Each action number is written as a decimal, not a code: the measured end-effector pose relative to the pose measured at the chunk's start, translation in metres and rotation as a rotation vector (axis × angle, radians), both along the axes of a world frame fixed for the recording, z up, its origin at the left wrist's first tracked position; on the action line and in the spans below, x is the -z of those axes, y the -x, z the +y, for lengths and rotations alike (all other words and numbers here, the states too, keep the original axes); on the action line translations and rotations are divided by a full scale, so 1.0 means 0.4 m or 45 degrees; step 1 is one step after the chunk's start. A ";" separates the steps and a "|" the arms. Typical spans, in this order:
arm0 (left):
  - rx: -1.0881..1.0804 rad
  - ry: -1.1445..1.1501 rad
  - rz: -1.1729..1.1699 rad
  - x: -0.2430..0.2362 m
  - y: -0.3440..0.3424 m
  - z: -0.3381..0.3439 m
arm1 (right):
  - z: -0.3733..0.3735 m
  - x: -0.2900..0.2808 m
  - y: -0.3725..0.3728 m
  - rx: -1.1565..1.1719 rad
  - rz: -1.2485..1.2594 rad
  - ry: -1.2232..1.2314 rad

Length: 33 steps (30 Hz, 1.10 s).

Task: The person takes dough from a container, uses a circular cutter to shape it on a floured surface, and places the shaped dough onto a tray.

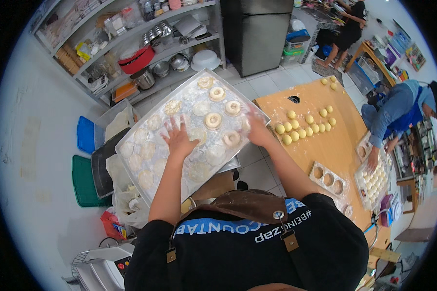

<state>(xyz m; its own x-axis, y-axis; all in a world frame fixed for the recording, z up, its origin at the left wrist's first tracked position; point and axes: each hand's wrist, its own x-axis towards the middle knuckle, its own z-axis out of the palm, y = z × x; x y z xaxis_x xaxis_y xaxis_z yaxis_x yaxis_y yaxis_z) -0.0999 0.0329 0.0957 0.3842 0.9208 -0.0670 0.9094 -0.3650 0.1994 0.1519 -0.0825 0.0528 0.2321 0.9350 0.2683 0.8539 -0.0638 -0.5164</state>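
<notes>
A black short-sleeved shirt (228,259) is nearest; beyond, the left hand (179,139) spreads open over a floured rectangular metal tray (187,102) bearing pale dough rings (219,122). The right hand (255,128) is too blurred to tell; a careless sweep could dent soft dough.

A tall, dark grey refrigerator (264,43) stands beside open grey shelving (222,36) in a brightly lit room with a pale wall (39,126) and white floor tiles (261,86). A wood-topped table (344,145) stretches down the right side, a dark mat (331,76) lying beyond its far end. What appears to be a rack (415,148) curves along the dim right edge.
</notes>
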 end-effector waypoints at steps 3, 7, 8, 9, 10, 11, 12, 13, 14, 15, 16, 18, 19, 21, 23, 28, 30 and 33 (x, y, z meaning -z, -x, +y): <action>-0.029 -0.014 -0.080 -0.003 0.070 -0.049 | -0.190 0.000 -0.041 0.232 0.273 -0.239; -0.013 -0.060 -0.073 0.023 0.135 -0.120 | -0.478 0.112 -0.057 0.709 0.260 -0.142; -0.033 -0.082 -0.109 0.034 0.137 -0.139 | -0.543 0.132 -0.045 0.842 0.272 -0.062; -0.052 -0.096 -0.146 0.046 0.135 -0.161 | -0.599 0.150 -0.029 0.901 0.266 -0.058; 0.011 -0.081 -0.149 0.057 0.128 -0.181 | -0.656 0.168 -0.012 0.918 0.309 -0.019; 0.044 -0.142 -0.221 0.071 0.115 -0.203 | -0.717 0.178 0.006 0.943 0.354 0.019; 0.080 -0.202 -0.294 0.081 0.095 -0.228 | -0.764 0.168 0.031 1.019 0.353 0.021; 0.161 -0.181 -0.298 0.088 0.066 -0.257 | -0.789 0.138 0.061 0.961 0.318 0.131; 0.237 -0.194 -0.367 0.088 0.034 -0.289 | -0.821 0.120 0.083 0.908 0.291 0.240; 0.317 -0.207 -0.436 0.084 -0.001 -0.321 | -0.861 0.119 0.094 0.997 0.302 0.236; 0.404 -0.194 -0.437 0.077 -0.037 -0.349 | -0.896 0.122 0.101 0.988 0.253 0.240; 0.633 -0.229 -0.470 0.060 -0.097 -0.407 | -0.982 0.135 0.109 1.049 0.231 0.233; 0.734 -0.216 -0.462 0.051 -0.138 -0.436 | -1.041 0.139 0.110 1.145 0.254 0.197; 0.822 -0.257 -0.444 0.051 -0.188 -0.470 | -1.139 0.147 0.112 1.288 0.284 0.154; 0.912 -0.243 -0.449 0.078 -0.229 -0.506 | -1.239 0.140 0.100 1.526 0.248 0.222; 1.054 -0.116 -0.214 0.085 -0.375 -0.687 | -1.565 0.191 0.071 1.905 0.220 0.211; 1.161 -0.086 -0.146 0.102 -0.431 -0.767 | -1.661 0.177 0.080 2.097 0.199 0.301; 1.291 -0.005 -0.087 0.095 -0.515 -0.897 | -1.803 0.167 0.054 2.238 0.379 0.444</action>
